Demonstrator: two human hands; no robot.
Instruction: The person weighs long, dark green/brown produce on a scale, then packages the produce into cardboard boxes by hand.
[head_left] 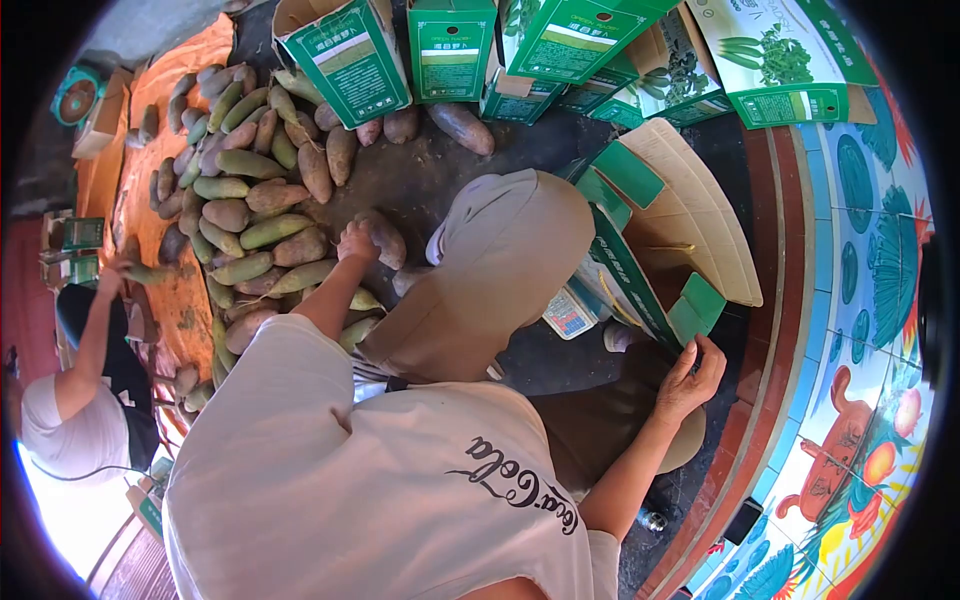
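Note:
My left hand (357, 243) is closed round the near end of a reddish-brown radish (385, 240), beside the edge of a large radish pile (270, 210). Long radishes lie there, some green and some reddish brown. On the other side of my bent knee, an open green and white carton (640, 275) is tilted, its brown inside and green flaps showing. The fingertips and thumb of my right hand (692, 378) pinch the near edge of this carton at a green flap (697, 308).
Several green radish cartons (450, 50) stand along the far side. A scale with a keypad (570, 312) sits past my leg. An orange sheet (165, 220) lies under part of the pile. At left, another person (80, 400) reaches toward radishes. A tiled wall (850, 300) rises at right.

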